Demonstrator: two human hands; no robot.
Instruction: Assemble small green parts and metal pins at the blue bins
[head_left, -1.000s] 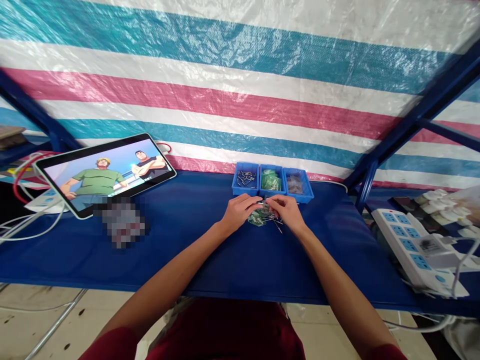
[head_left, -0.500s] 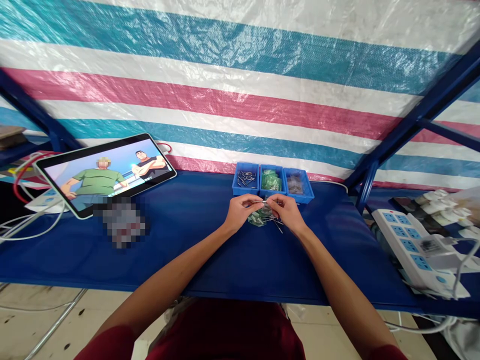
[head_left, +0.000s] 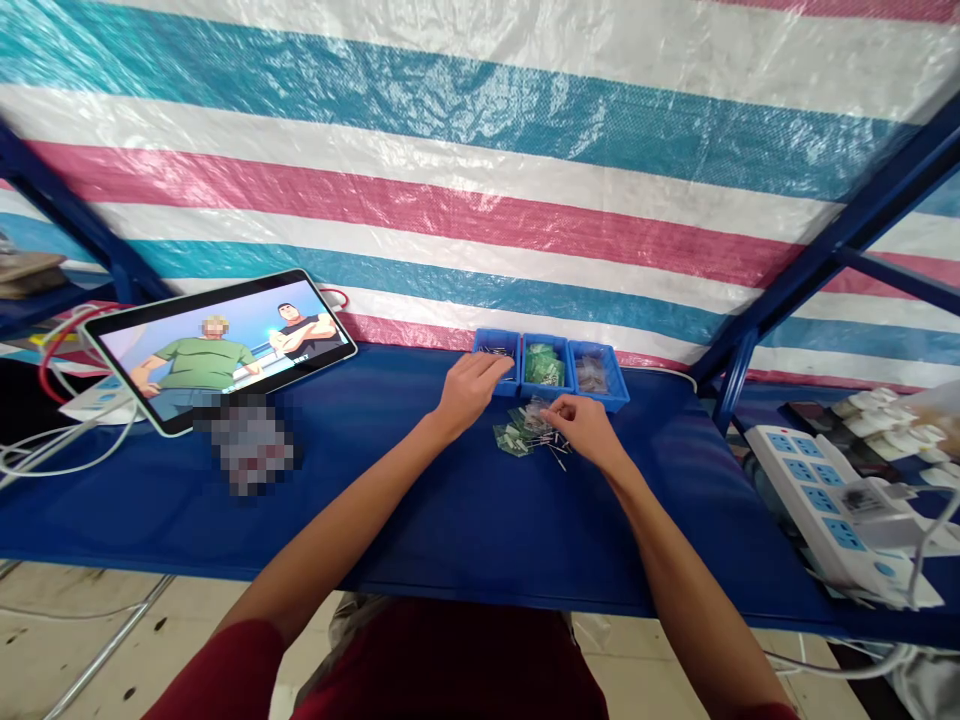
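Note:
My left hand (head_left: 469, 390) is over the front of the left blue bin (head_left: 486, 336), its fingers stretched out toward the small metal pins (head_left: 496, 351) inside. Nothing shows in its fingers. My right hand (head_left: 581, 422) is at a small pile in front of the bins, thumb and forefinger pinched together at the pile's right edge. What they hold, if anything, is too small to make out. The pile mixes green-printed packets (head_left: 512, 438), clear plastic bags (head_left: 534, 415) and loose thin metal pins (head_left: 559, 455).
The middle bin (head_left: 545, 365) contains green packets, and the right bin (head_left: 596, 372) clear bags. A tablet (head_left: 225, 345) playing a cartoon leans at the left, near a blurred-out item (head_left: 251, 445). A white power strip (head_left: 817, 490) lies at the right; blue frame posts (head_left: 739, 365) stand behind.
My hands were together above the pile, fingertips meeting on a thin metal piece. Now they are apart: the left has moved up and left to the pin bin, the right slightly down onto the pile.

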